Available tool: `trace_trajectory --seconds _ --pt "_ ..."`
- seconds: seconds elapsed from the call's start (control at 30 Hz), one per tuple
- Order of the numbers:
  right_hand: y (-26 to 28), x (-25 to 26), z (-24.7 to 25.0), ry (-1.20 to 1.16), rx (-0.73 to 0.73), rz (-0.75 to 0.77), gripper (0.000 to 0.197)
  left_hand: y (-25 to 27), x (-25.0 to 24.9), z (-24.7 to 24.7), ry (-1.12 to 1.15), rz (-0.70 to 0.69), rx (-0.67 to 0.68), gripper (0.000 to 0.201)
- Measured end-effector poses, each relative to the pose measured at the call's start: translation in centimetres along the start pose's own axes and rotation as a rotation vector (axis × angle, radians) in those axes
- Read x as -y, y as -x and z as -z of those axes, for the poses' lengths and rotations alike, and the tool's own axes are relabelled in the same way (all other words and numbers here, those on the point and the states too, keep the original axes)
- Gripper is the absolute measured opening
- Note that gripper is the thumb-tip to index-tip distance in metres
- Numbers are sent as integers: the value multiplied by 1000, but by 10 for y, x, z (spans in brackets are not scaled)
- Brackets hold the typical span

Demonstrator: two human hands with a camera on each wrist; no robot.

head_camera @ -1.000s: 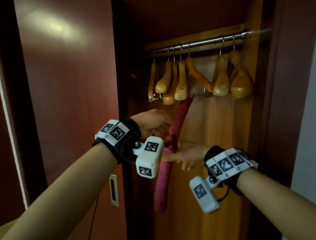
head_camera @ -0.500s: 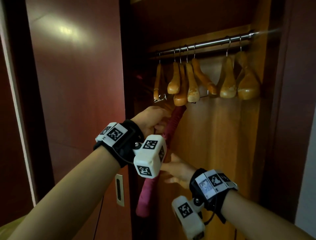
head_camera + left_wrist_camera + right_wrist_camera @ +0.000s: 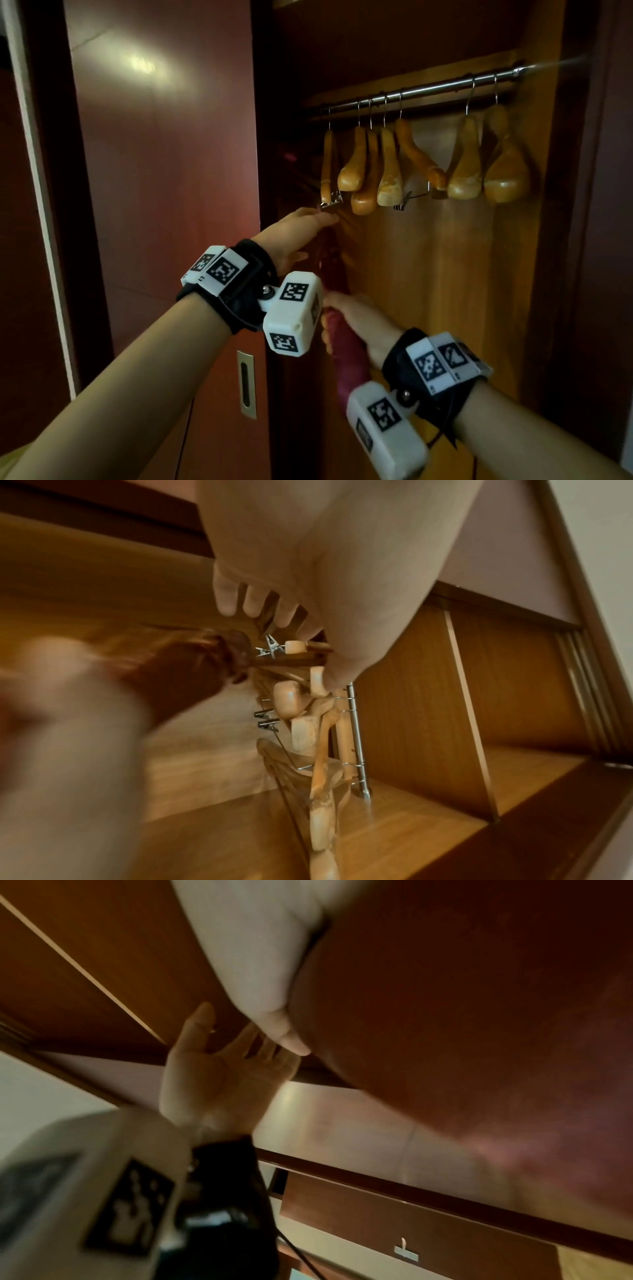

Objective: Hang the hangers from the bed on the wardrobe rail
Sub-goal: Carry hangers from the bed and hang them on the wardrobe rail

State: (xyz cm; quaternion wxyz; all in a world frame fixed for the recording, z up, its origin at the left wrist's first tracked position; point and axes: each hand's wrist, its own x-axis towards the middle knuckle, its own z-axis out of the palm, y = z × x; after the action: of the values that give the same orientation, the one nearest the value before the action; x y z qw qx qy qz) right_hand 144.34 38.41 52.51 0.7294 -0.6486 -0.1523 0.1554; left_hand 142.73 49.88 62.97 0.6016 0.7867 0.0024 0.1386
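Note:
A dark red padded hanger stands nearly upright in front of the open wardrobe, its top just under the hanging hangers. My right hand grips it around the lower middle; in the right wrist view the hanger fills the frame beside my thumb. My left hand reaches up with straight fingers by the hanger's top, beside a clip hanger, and holds nothing; the right wrist view shows its open palm. The metal rail carries several wooden hangers. The red hanger's hook is hidden.
The dark red sliding door with a metal pull stands at left. On the rail, a bare stretch lies between the left group of hangers and the two at right. The wardrobe's side wall closes the right.
My right hand went from lying open against the red hanger to gripping its lower part. My left hand let go of the hanger and stretched open upward. The hanger shifted left.

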Motion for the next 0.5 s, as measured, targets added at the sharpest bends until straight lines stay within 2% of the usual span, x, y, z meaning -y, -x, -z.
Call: trace_trajectory --seconds 0.1,0.3,0.4,0.5 --pt "-7 26 0 -27 -24 6 14 -4 -2 4 14 -37 -33 60" --pt "-24 45 11 -68 -77 13 13 -18 -15 8 37 -206 -143 53" --pt "-30 48 15 -97 -112 8 11 -29 -29 -1 -7 -274 -93 57" --pt "-34 53 13 -65 -181 57 23 -38 -39 -16 -92 -298 22 66"
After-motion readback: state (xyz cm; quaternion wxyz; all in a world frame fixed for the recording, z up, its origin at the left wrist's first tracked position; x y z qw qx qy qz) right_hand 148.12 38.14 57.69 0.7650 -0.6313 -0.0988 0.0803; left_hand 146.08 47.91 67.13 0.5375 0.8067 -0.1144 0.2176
